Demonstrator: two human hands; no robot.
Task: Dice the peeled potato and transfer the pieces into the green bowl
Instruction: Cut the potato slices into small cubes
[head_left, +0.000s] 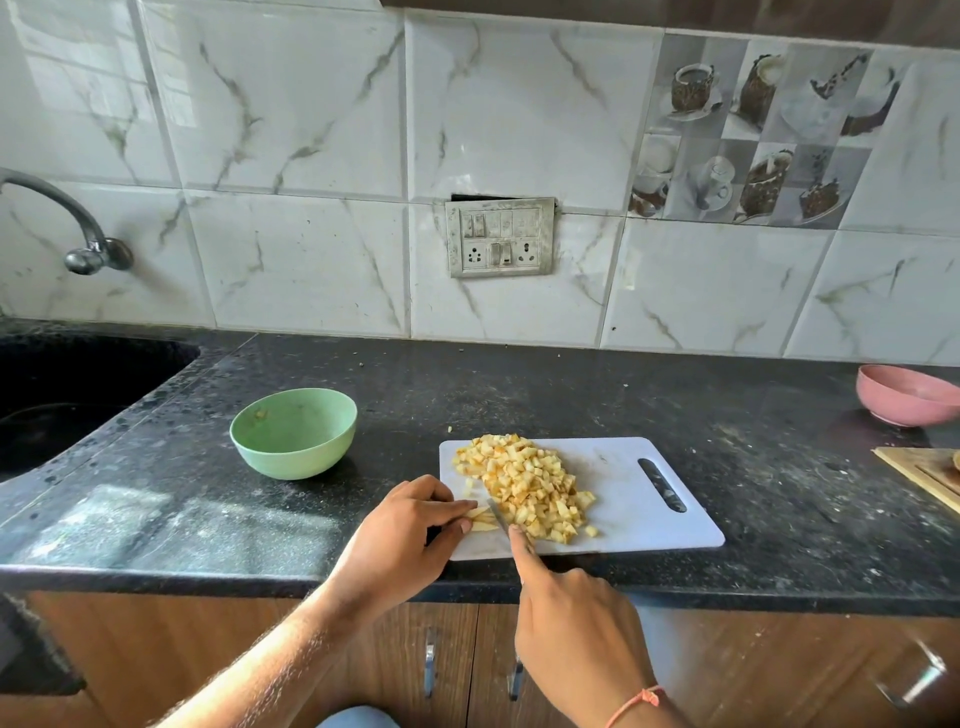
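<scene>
A white cutting board (634, 457) lies on the black counter with a heap of diced potato (524, 480) across its left half. At the board's near left corner my left hand (400, 540) pins a few potato strips (480, 517) under its fingertips. My right hand (571, 623) grips a knife (497, 517), index finger stretched along its spine, the blade crossing the strips right beside my left fingers. The green bowl (294, 432) stands to the left of the board, upright, with only a small scrap inside.
A dark sink (62, 395) with a tap (78, 228) occupies the far left. A pink bowl (906, 395) sits at the far right, a wooden board (919, 470) near it. A switch panel (500, 236) is on the tiled wall. Cabinet doors hang below the counter edge.
</scene>
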